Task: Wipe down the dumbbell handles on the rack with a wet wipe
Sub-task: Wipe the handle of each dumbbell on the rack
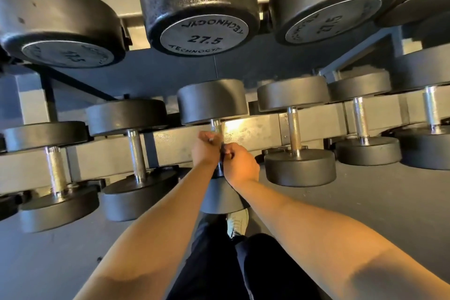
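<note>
Fingers first: the left hand [205, 147] is curled tight round the handle [216, 126] of the middle dumbbell [211, 101] on the lower tier, knuckles toward the camera. The right hand [239, 163] is curled round the same bar just below, the two fists touching. A dark scrap [222, 150] shows where they meet, too small to tell whether it is the wipe. Only a short knurled stretch of steel shows above the left fist, right under the far head.

Out from the hands: both wrists run straight and both forearms are bare, reaching forward and converging on that one handle, the left from lower left, the right from lower right. The right wrist crosses over the dumbbell's near head [219, 198].

The bar stands on end in this view, resting against the grey rack rail [246, 133]. Its neighbours sit the same way, one handle to the left [136, 153] and one to the right [293, 129], both untouched. Overhead hangs the upper tier, with a big head marked 27.5 [199, 7] dead centre.

Down below, between the arms, are dark trousers [211, 263] and a pale shoe [237, 223] on the grey floor [365, 202].
</note>
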Demonstrator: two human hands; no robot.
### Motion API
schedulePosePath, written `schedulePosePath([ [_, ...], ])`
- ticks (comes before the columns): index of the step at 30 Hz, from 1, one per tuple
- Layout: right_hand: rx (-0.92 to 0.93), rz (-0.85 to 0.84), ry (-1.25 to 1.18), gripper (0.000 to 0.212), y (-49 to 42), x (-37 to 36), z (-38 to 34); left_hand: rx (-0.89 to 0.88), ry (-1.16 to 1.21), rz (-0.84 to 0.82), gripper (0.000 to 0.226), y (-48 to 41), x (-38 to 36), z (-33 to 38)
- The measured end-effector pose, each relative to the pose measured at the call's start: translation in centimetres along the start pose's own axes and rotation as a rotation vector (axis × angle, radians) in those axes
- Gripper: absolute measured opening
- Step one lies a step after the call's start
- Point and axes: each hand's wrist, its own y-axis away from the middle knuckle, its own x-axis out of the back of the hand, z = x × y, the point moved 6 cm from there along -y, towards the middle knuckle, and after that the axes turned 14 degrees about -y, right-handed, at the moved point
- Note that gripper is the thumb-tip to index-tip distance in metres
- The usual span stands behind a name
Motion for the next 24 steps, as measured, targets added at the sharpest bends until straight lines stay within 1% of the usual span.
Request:
schedulePosePath([
  [3, 0.028, 0.032, 0.024, 0.022, 0.2, 0.0, 0.1, 0.0, -0.067, -0.07, 0.014, 0.1, -0.5, -1.7],
  [4, 0.036, 0.039, 0.032, 0.021, 0.2, 0.1, 0.1, -0.003, -0.055, -0.079, 0.013, 0.0, -0.5, -1.8],
  [5, 0.037, 0.044, 0.032, 0.021, 0.2, 0.2, 0.1, -0.008, -0.004, -0.069, 0.011, -0.1, -0.3, -1.8],
  [7, 0.034, 0.053, 0.011, 0.023, 0.1, 0.2, 0.2, -0.004, 0.164, 0.006, 0.011, -0.5, 0.3, -1.1],
  [9, 0.035, 0.066, -0.017, 0.022, 0.2, 0.1, 0.4, 0.052, 0.322, 0.073, 0.018, -1.1, 0.6, -0.1],
  [11, 0.053, 0.093, -0.046, 0.019, 0.1, 0.1, 0.7, 0.107, 0.417, 0.065, 0.02, -1.8, 0.1, 0.5],
  [13, 0.063, 0.117, -0.089, 0.019, 0.1, 0.1, 0.9, 0.072, 0.385, 0.051, 0.02, -1.7, -0.2, 0.8],
  [16, 0.083, 0.124, -0.155, 0.021, 0.0, -0.1, 1.2, -0.004, 0.235, 0.017, 0.017, -0.8, -0.3, -0.1],
  [19, 0.111, 0.14, -0.215, 0.023, 0.0, 0.0, 1.3, -0.042, 0.139, -0.064, 0.015, -0.5, -0.3, -1.2],
  [21, 0.118, 0.139, -0.201, 0.024, 0.0, 0.0, 1.4, -0.073, 0.073, -0.14, 0.019, -0.5, -0.5, -1.9],
  [22, 0.12, 0.134, -0.185, 0.024, 0.0, 0.0, 1.3, -0.075, 0.037, -0.181, 0.02, -0.5, -0.7, -2.2],
  [24, 0.117, 0.12, -0.173, 0.025, 0.1, 0.1, 1.2, -0.024, 0.002, -0.244, 0.016, -0.2, -1.1, -3.0],
])
